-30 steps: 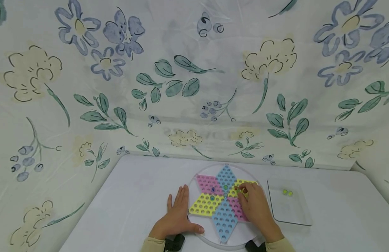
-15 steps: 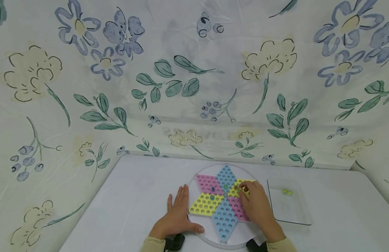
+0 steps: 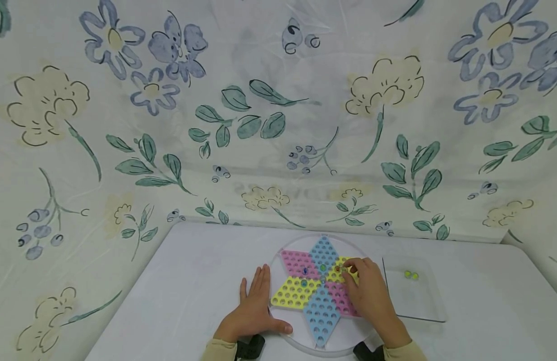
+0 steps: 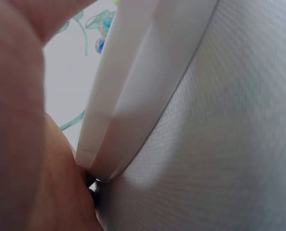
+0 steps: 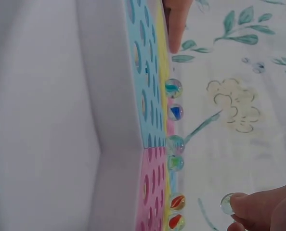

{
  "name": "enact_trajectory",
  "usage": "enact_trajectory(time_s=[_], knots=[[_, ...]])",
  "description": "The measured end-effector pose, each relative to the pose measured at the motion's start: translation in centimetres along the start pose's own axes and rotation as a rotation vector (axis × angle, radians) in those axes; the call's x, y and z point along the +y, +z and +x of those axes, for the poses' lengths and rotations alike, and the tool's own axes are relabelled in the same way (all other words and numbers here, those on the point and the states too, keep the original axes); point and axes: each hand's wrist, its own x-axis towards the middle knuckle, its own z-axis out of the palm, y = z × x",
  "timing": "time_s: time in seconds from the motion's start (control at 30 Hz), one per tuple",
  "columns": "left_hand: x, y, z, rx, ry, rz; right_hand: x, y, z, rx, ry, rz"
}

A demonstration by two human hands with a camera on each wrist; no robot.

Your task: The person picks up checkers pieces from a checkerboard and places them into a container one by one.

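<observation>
A small clear glass marble (image 5: 227, 203) is sitting pinched between the fingertips of the right hand (image 3: 370, 296), which is hovering just above the yellow point on the right side of the board (image 3: 321, 291). The board is showing a six-pointed star of dimpled holes, with blue points far and near, pink and yellow ones to the sides, all set in a round white rim lying on the counter (image 3: 192, 296). Six more marbles (image 5: 174, 139) are sitting in holes along the star's middle: a teal one, a blue one, a clear one, a green one and two with red swirls, the last pair lying closest to the pinched marble. The left hand (image 3: 253, 311) is resting flat on the counter with fingers straight and together, its thumb touching the board's rim on the left side. Just right of the board, a clear tray (image 3: 415, 306) is lying on the counter, holding two yellow-green marbles (image 3: 411, 275) near its far edge. A floral cloth (image 3: 278, 115) is hanging behind and around the counter.
</observation>
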Motion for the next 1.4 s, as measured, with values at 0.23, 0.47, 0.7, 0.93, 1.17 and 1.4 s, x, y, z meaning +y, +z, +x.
enact_trajectory(time_s=[0.23,0.47,0.7,0.93,1.17,1.4], knots=[[-0.1,0.0,0.0,-0.007,-0.004,-0.003,-0.1,-0.4,0.0,0.001,0.012,-0.007],[-0.2,0.1,0.0,-0.009,-0.006,-0.004,-0.2,-0.7,-0.2,0.024,-0.002,0.014],[-0.1,0.0,-0.1,-0.01,-0.007,0.002,-0.2,-1.0,-0.2,0.032,-0.003,0.017],[-0.2,0.0,0.0,-0.015,-0.003,0.005,-0.2,-1.5,0.1,0.018,0.029,0.007],[-0.2,0.0,0.1,-0.015,0.008,0.007,0.1,-2.0,0.2,0.036,0.035,-0.008],[-0.2,0.0,0.1,-0.01,0.009,0.011,0.4,-2.7,0.2,0.051,0.028,0.007]])
